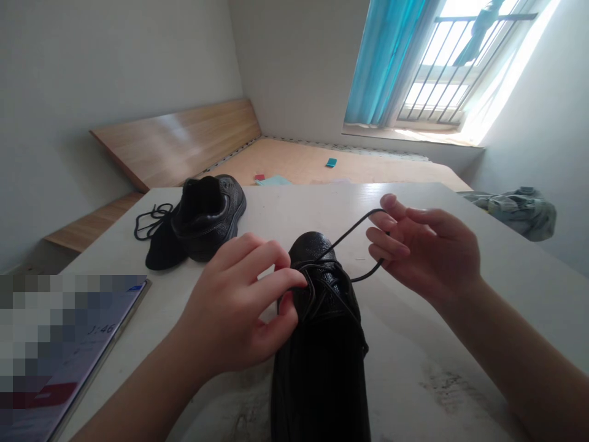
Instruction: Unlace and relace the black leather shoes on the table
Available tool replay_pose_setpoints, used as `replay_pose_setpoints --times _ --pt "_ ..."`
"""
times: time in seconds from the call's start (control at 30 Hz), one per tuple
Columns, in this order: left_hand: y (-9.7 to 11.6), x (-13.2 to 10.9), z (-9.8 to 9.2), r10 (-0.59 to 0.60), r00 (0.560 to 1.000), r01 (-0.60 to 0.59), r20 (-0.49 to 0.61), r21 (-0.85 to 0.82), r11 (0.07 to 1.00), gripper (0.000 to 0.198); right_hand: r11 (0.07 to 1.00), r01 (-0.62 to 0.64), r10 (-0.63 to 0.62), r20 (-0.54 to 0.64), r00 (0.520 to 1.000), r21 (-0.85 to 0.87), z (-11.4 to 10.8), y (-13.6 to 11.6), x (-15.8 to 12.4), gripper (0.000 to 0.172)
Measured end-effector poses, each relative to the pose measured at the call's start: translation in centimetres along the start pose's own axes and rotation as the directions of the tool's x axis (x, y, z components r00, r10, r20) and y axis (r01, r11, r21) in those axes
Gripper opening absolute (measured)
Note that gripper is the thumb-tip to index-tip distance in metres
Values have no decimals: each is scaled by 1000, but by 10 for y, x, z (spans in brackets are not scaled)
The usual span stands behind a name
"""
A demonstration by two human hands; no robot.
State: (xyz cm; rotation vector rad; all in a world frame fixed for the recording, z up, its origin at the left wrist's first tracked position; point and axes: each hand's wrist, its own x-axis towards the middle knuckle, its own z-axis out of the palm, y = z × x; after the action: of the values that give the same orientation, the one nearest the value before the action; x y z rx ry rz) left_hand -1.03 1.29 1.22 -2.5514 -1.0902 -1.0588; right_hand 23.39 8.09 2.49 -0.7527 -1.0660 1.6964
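Note:
A black leather shoe (pixel 322 245) lies on the white table, its toe pointing away from me and its opening toward me. My left hand (pixel 251 301) is closed at the left side of the lacing, thumb and fingers pinching the shoe's eyelet flap; whether a bit of lace is also between them I cannot tell. To the right of the shoe, my right hand (pixel 426 252) has its fingers curled around a black shoelace (pixel 352 228). The lace runs from the eyelets up to those fingers, and a loop returns below them to the shoe's right side.
A second black shoe (pixel 209 215) stands at the table's back left, with a black insole (pixel 165 245) and a loose coiled lace (pixel 154 218) beside it. At the left edge lies a flat screen device (pixel 105 344). Behind the white table (pixel 460 344) is a bed (pixel 294 156).

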Motion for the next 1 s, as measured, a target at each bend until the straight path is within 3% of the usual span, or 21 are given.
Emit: replay_pose_setpoints --times 0.23,0.57,1.0 --pt "-7 0 1 56 995 -66 83 126 990 11 997 -25 24 23 999 77 -1 0 -1 11" --pt "-8 0 -2 115 987 -133 109 175 975 6 1000 -1 1 5 1000 -24 0 0 1 8" --pt "-8 -1 -2 150 980 -176 133 206 963 7 995 -42 38 45 998 93 0 1 0 10"
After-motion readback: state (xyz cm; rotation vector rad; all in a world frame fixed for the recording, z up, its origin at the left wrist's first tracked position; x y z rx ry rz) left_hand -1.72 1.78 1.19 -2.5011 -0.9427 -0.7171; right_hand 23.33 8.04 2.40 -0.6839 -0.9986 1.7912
